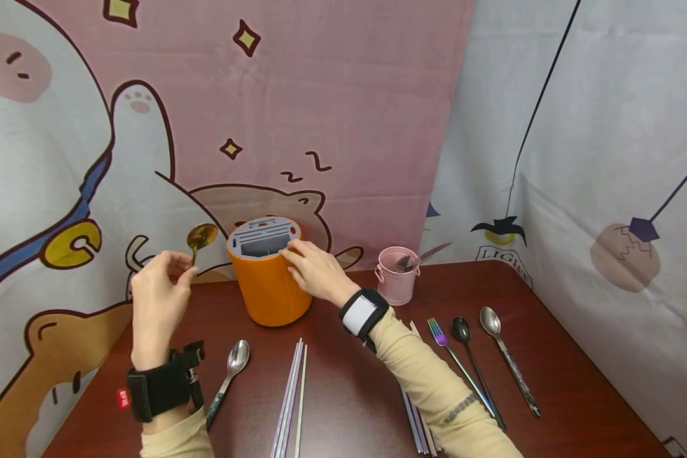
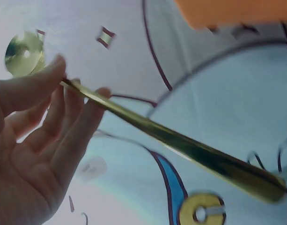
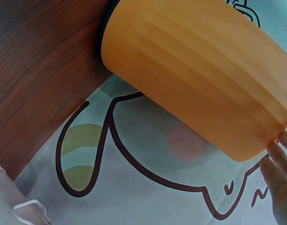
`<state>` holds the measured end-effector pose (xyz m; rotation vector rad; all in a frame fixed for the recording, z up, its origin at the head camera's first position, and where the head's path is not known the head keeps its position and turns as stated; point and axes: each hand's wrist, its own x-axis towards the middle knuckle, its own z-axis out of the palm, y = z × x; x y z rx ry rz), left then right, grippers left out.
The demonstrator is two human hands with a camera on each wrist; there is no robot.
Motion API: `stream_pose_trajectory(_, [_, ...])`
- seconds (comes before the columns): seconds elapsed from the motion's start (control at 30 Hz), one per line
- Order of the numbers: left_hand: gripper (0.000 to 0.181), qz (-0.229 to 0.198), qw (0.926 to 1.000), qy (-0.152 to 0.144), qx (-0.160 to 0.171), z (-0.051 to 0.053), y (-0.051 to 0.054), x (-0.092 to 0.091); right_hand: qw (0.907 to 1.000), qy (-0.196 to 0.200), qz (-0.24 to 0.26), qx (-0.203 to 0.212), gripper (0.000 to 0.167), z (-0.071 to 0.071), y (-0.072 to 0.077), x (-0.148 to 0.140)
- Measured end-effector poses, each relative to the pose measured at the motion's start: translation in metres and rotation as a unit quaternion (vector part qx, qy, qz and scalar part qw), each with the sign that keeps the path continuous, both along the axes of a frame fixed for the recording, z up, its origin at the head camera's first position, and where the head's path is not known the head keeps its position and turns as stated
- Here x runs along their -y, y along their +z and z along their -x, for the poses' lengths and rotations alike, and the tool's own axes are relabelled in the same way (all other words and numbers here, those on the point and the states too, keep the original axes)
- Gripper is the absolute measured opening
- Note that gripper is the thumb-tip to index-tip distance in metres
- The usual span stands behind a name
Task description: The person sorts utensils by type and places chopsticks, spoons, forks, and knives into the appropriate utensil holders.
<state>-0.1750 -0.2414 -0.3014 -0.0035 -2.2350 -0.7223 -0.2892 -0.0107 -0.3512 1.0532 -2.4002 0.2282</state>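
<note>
Looks smooth and very shiny, like metal, on the long gold spoon with a round head [image 1: 201, 237] in the fingers of the left hand [image 1: 161, 292]. Looks like dull plastic, with soft ridges, on the tall orange round holder [image 1: 269, 286] touching the fingers of the right hand [image 1: 312, 270]. Dull grey plastic, too, on the grey slotted top [image 1: 266, 228] beside those fingertips. Shiny metal on the rainbow-coloured fork [image 1: 438, 331] to the right of the right fingers. Smooth, grainy-looking wood, a bit glossy, on the red-brown table [image 1: 349, 381] below the fingers. Creased, matt cloth on the pink printed sheet [image 1: 349, 95] behind the fingers.
</note>
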Motion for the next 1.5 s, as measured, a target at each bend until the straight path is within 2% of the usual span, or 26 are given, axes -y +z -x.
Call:
stream_pose_trajectory(0.13, [0.014, -0.041, 0.9966, -0.012, -0.07, 0.011, 0.014, -0.012, 1.0, 0.0, 0.0, 0.0, 0.035, 0.0, 0.0, 0.0])
stream_pose_trajectory(0.23, [0.017, -0.097, 0.9871, -0.026, -0.125, 0.021, 0.022, -0.023, 1.0, -0.003, 0.001, 0.001, 0.035, -0.001, 0.001, 0.0])
stream_pose_trajectory(0.33, [0.02, -0.174, 0.9682, -0.047, -0.174, 0.032, 0.025, -0.033, 1.0, -0.003, 0.003, 0.007, 0.035, -0.001, 0.0, 0.0])
stream_pose_trajectory(0.43, [0.017, -0.249, 0.9412, -0.077, -0.216, 0.044, 0.023, -0.04, 0.9999, -0.003, 0.006, 0.01, 0.035, -0.001, 0.0, 0.001])
stream_pose_trajectory(0.5, [0.015, -0.286, 0.9253, -0.094, -0.231, 0.053, 0.018, -0.044, 0.9999, -0.004, 0.006, 0.01, 0.035, -0.001, -0.001, 0.001])
stream_pose_trajectory(0.57, [0.017, -0.302, 0.9199, -0.094, -0.232, 0.063, 0.011, -0.045, 0.9999, -0.006, 0.005, 0.009, 0.035, -0.001, 0.0, 0.001])
stream_pose_trajectory(0.63, [0.023, -0.303, 0.9241, -0.082, -0.217, 0.072, 0.001, -0.045, 0.9999, -0.006, 0.005, 0.007, 0.035, -0.002, 0.0, 0.001])
stream_pose_trajectory(0.8, [0.029, -0.263, 0.9508, -0.03, -0.161, 0.088, -0.023, -0.042, 1.0, -0.003, 0.009, 0.0, 0.034, -0.003, 0.001, 0.0])
stream_pose_trajectory(0.9, [0.024, -0.25, 0.9586, -0.004, -0.136, 0.094, -0.034, -0.042, 0.9999, -0.002, 0.011, -0.005, 0.034, -0.003, 0.0, 0.001])
stream_pose_trajectory(1.07, [0.027, -0.26, 0.9605, 0.01, -0.098, 0.1, -0.045, -0.042, 0.9999, -0.005, 0.01, -0.004, 0.034, -0.002, 0.0, 0.001])
stream_pose_trajectory(1.27, [0.026, -0.273, 0.9582, 0.027, -0.08, 0.102, -0.048, -0.041, 0.9999, -0.002, 0.011, -0.002, 0.034, -0.003, 0.002, 0.001])
stream_pose_trajectory(1.5, [0.028, -0.253, 0.9651, 0.047, -0.047, 0.102, -0.052, -0.039, 0.9999, 0.002, 0.013, -0.004, 0.035, -0.003, 0.0, 0.001])
